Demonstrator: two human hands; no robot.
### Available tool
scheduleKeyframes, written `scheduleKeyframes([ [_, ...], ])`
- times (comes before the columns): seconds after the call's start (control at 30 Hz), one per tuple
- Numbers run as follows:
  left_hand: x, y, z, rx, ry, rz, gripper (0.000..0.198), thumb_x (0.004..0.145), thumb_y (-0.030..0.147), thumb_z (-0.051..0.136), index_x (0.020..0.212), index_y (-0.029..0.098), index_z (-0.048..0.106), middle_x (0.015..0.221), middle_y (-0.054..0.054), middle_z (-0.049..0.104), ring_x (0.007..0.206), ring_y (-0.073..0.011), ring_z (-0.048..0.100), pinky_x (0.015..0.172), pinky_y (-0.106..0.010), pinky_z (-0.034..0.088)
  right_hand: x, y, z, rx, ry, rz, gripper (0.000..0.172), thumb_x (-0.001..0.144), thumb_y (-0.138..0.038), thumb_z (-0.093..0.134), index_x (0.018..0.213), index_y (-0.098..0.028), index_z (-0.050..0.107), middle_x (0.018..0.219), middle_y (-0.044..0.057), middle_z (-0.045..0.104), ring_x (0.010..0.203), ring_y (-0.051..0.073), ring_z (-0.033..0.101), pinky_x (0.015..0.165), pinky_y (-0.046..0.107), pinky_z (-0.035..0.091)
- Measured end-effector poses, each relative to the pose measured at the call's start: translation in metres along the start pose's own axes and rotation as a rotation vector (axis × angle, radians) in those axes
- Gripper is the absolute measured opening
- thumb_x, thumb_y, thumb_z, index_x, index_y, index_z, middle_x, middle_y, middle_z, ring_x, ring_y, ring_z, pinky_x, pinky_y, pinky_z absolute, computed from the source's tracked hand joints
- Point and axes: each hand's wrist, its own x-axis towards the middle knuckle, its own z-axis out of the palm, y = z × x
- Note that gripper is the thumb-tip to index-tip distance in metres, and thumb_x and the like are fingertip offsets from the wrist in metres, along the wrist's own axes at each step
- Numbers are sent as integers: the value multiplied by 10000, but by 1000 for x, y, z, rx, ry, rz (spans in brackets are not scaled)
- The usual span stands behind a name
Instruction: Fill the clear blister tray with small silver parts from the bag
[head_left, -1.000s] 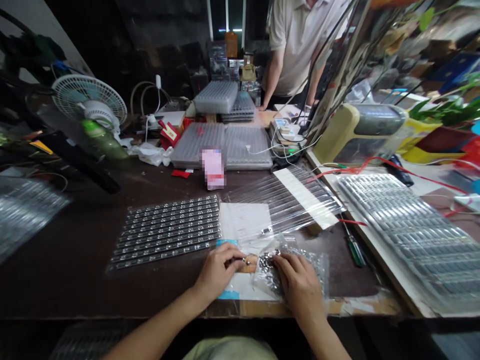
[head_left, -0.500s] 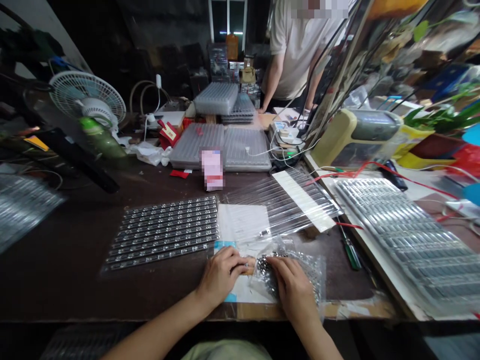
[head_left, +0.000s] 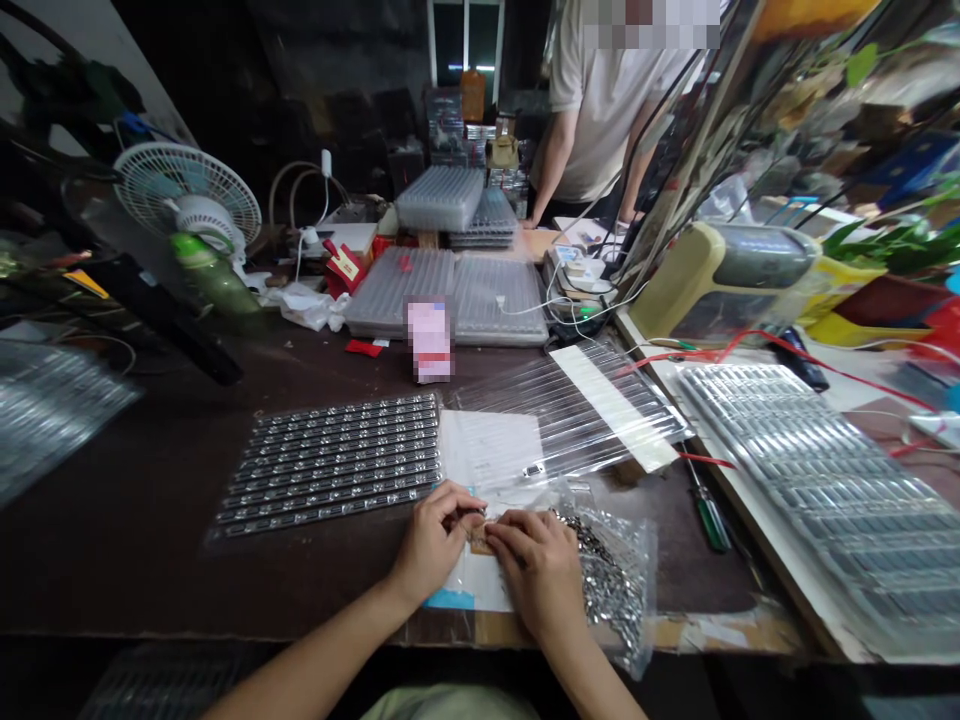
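Observation:
My left hand (head_left: pixel 435 545) and my right hand (head_left: pixel 541 570) meet at the table's front edge, fingertips pinched close together. Between them lies a small tan block (head_left: pixel 478 546), partly covered by the fingers. Whatever tiny piece they grip is too small to make out. Right of my right hand, a clear plastic bag (head_left: pixel 637 610) spills small shiny metal parts (head_left: pixel 600 575). Under the hands is a white sheet (head_left: pixel 491 590) with blue patches. Behind them, a clear ribbed tray (head_left: pixel 517 425) holds one small metal piece (head_left: pixel 533 470). At left lies a tray filled with rows of small metal pieces (head_left: pixel 337 460).
A green-handled screwdriver (head_left: pixel 711 520) lies at right, near a stack of clear trays (head_left: pixel 817 490). Further back are more stacked trays (head_left: pixel 397 290), a pink screen (head_left: pixel 430 340), a fan (head_left: pixel 187 195) and a green bottle (head_left: pixel 214 275). A person (head_left: pixel 600 110) stands across the table.
My right hand has moved left from the bag of metal parts to my left hand's fingertips. My left hand stays by the tan block. The view has shifted slightly.

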Motion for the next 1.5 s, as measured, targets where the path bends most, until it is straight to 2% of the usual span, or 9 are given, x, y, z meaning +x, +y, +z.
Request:
scheduleKeyframes([
  [0.1, 0, -2, 0, -9, -18, -13, 131, 830, 208, 576, 864, 175, 698, 828, -53, 629, 790, -174, 604, 640, -252, 477, -3, 5, -3, -55, -14, -34, 152, 858, -274, 585, 958, -327, 686, 913, -11, 660, 815, 152, 534, 710, 307, 347],
  [0.23, 3, 2, -1, -7, -50, -68, 124, 813, 203, 588, 853, 176, 702, 826, -49, 635, 767, -169, 604, 611, -239, 472, -13, 29, -20, -235, 0, -118, 269, 890, -223, 507, 1130, -266, 622, 1054, 29, 656, 926, 189, 531, 761, 328, 361],
  [0.33, 8, 11, 1, 17, -98, -89, 115, 807, 196, 602, 853, 188, 707, 816, -38, 644, 739, -159, 604, 594, -230, 465, -22, 45, -31, -319, -8, -167, 257, 917, -220, 447, 1099, -242, 628, 1032, 40, 664, 921, 196, 533, 793, 339, 355],
  [0.6, 0, 17, 21, 193, -136, 189, 110, 786, 185, 675, 879, 228, 715, 834, -35, 656, 816, -178, 597, 750, -292, 470, -22, 42, -30, -219, 88, -100, 199, 931, -231, 434, 914, -209, 631, 889, 31, 662, 832, 163, 550, 756, 309, 373],
  [0.87, -3, 9, 24, 208, -160, 213, 108, 790, 162, 672, 876, 216, 707, 826, -38, 663, 804, -177, 597, 734, -296, 472, -26, 48, -27, -104, 116, -50, 142, 918, -247, 472, 935, -213, 609, 879, 29, 660, 811, 164, 567, 765, 326, 418],
  [1.13, -2, 10, 26, 155, -185, 207, 113, 758, 119, 695, 823, 211, 711, 815, -34, 676, 789, -174, 602, 737, -295, 467, -28, 50, -27, -80, 132, -92, 199, 922, -224, 457, 1032, -229, 622, 922, 30, 673, 845, 162, 593, 774, 319, 453],
  [1.27, 4, 14, 13, 160, -126, 182, 113, 780, 135, 678, 846, 222, 710, 816, -25, 676, 798, -167, 599, 738, -287, 452, -26, 50, -31, -95, 146, -85, 209, 916, -218, 468, 1066, -226, 613, 930, 34, 666, 844, 163, 585, 778, 317, 452],
  [1.4, 13, 7, -21, 427, 60, 98, 63, 779, 207, 683, 835, 237, 689, 844, -17, 674, 847, -202, 573, 800, -358, 399, -17, 35, -30, -26, 99, -85, 151, 908, -247, 488, 940, -226, 634, 866, 19, 676, 791, 145, 600, 728, 285, 443],
  [1.5, 12, -7, -47, 584, 118, 83, 19, 780, 247, 673, 790, 248, 689, 907, -21, 653, 913, -224, 547, 837, -392, 372, -7, 19, -19, 15, 32, -77, 173, 902, -297, 510, 819, -241, 651, 808, 3, 677, 753, 136, 600, 689, 278, 408],
])
